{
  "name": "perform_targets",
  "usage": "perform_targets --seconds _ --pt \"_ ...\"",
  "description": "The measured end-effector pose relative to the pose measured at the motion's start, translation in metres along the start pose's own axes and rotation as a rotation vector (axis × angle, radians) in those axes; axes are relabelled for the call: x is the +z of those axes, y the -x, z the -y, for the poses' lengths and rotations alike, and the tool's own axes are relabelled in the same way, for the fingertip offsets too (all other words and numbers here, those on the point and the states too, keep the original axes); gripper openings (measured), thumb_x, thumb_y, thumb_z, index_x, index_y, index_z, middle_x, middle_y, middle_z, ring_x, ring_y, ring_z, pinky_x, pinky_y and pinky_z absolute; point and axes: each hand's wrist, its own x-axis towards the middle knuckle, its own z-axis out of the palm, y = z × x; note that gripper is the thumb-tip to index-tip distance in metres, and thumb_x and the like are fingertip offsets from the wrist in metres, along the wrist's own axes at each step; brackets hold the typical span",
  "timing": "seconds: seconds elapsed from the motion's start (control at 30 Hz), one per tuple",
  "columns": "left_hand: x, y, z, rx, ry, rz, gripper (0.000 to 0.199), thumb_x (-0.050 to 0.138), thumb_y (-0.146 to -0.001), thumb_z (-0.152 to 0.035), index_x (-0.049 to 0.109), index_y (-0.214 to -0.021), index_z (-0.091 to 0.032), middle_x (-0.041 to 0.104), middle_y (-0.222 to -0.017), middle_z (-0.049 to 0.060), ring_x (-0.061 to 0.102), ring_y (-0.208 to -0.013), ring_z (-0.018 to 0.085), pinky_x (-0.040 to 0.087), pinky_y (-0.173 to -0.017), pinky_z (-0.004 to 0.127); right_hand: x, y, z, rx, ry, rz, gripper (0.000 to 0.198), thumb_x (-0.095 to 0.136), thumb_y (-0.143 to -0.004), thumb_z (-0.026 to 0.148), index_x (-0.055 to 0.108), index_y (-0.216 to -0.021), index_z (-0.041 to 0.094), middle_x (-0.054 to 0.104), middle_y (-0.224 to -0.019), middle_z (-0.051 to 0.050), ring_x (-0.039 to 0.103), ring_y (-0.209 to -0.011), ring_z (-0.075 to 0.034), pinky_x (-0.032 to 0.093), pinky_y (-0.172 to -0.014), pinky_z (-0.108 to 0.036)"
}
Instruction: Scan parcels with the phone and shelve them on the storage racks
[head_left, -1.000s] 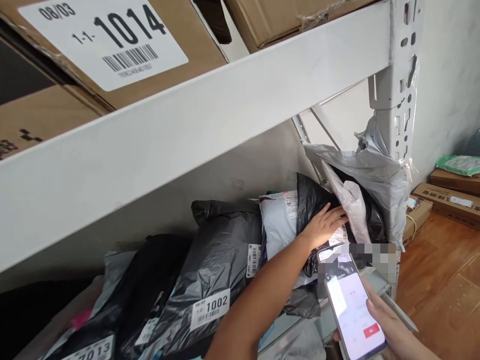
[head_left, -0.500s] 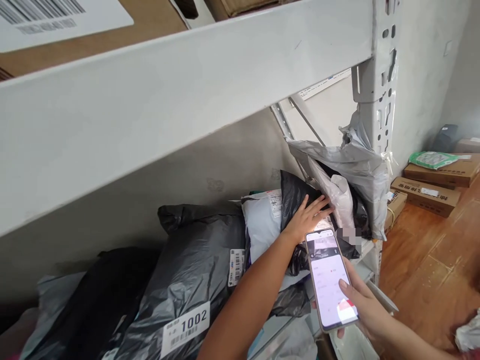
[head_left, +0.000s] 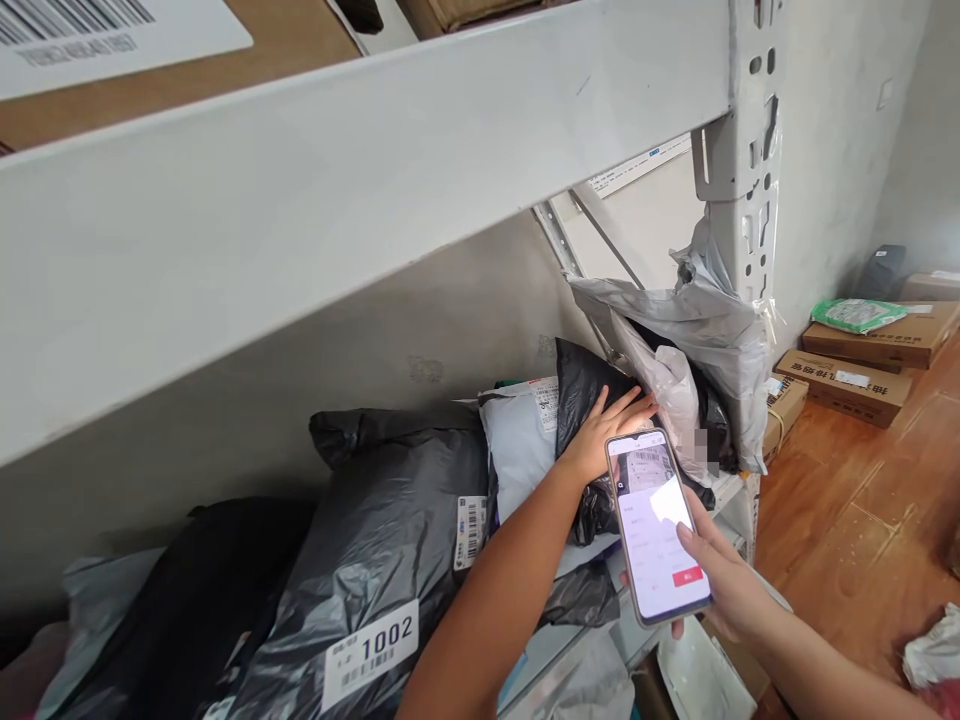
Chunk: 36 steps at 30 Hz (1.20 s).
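My left hand (head_left: 604, 437) reaches onto the shelf, its fingers spread over a black plastic mailer bag (head_left: 585, 385). Part of that bag is hidden behind the phone and my hand. In my right hand (head_left: 724, 565) is a smartphone (head_left: 660, 540), its lit screen facing me and the thumb over the glass. A label with a barcode shows in the camera picture at the top of the screen. Left of my left hand lies a white mailer bag (head_left: 517, 450), and beyond it a large black mailer bag (head_left: 390, 520) with a "1002" label.
A white shelf beam (head_left: 360, 200) crosses above my hands, with a cardboard box (head_left: 292, 70) on top. The perforated upright (head_left: 739, 230) stands to the right, beside a grey plastic bag (head_left: 739, 350). Cardboard boxes (head_left: 847, 385) lie on the wooden floor.
The phone has risen slightly toward my left hand. Its camera picture now shows a label with a barcode. My left hand stays on the black mailer bag.
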Motion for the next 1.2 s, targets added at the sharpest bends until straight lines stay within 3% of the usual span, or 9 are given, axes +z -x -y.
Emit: perform_targets --seconds 0.47,0.63,0.77,0.93,1.07,1.2 --pt "0.001 0.000 0.000 -0.011 -0.001 0.021 0.059 0.051 -0.102 -0.036 0.033 -0.157 -0.022 0.046 -0.156 0.008 0.019 -0.155 0.021 0.004 -0.129 0.056 0.002 0.006 0.005 0.004 0.057 -0.040 0.090 0.076 -0.078 0.065 0.026 -0.143 0.027 0.076 -0.082 -0.004 0.076 -0.075 -0.025 0.051 -0.042 -0.021" --pt "0.001 0.001 0.000 -0.002 -0.007 0.008 0.061 0.052 -0.102 -0.037 0.032 -0.158 -0.023 0.045 -0.157 0.008 0.019 -0.155 0.022 0.004 -0.128 0.057 -0.001 0.003 0.000 -0.007 0.031 -0.022 0.091 0.075 -0.079 0.064 0.023 -0.144 0.028 0.075 -0.079 -0.002 0.074 -0.064 -0.022 0.050 -0.040 -0.020" --pt "0.003 0.001 0.001 0.017 -0.009 -0.003 0.061 0.049 -0.102 -0.039 0.031 -0.158 -0.023 0.045 -0.157 0.010 0.020 -0.155 0.023 0.006 -0.128 0.058 -0.005 0.001 -0.004 -0.024 0.003 0.009 0.092 0.074 -0.081 0.062 0.019 -0.147 0.029 0.075 -0.079 -0.003 0.074 -0.065 -0.022 0.049 -0.039 -0.019" --pt "0.003 0.001 0.001 0.015 0.000 -0.010 0.057 0.045 -0.104 -0.040 0.033 -0.157 -0.025 0.046 -0.156 0.009 0.022 -0.155 0.024 0.007 -0.128 0.058 -0.012 0.003 -0.005 -0.035 0.015 0.031 0.090 0.077 -0.081 0.052 0.022 -0.150 0.032 0.077 -0.101 -0.008 0.075 -0.074 -0.023 0.052 -0.043 -0.021" --pt "-0.001 -0.001 -0.002 -0.013 0.020 0.021 0.055 0.044 -0.104 -0.037 0.033 -0.157 -0.027 0.043 -0.158 0.007 0.022 -0.155 0.023 0.007 -0.128 0.056 -0.020 0.005 -0.004 -0.078 0.013 0.141 0.104 0.083 -0.073 0.034 0.018 -0.153 0.029 0.077 -0.099 -0.007 0.075 -0.082 -0.025 0.056 -0.053 -0.027" --pt "-0.004 -0.002 -0.005 -0.017 0.039 0.022 0.057 0.047 -0.102 -0.031 0.033 -0.157 -0.025 0.043 -0.158 0.009 0.021 -0.155 0.023 0.009 -0.127 0.059 -0.024 0.008 0.000 -0.073 0.042 0.187 0.104 0.077 -0.076 0.022 0.009 -0.155 0.028 0.078 -0.105 -0.007 0.075 -0.088 -0.024 0.058 -0.062 -0.029"
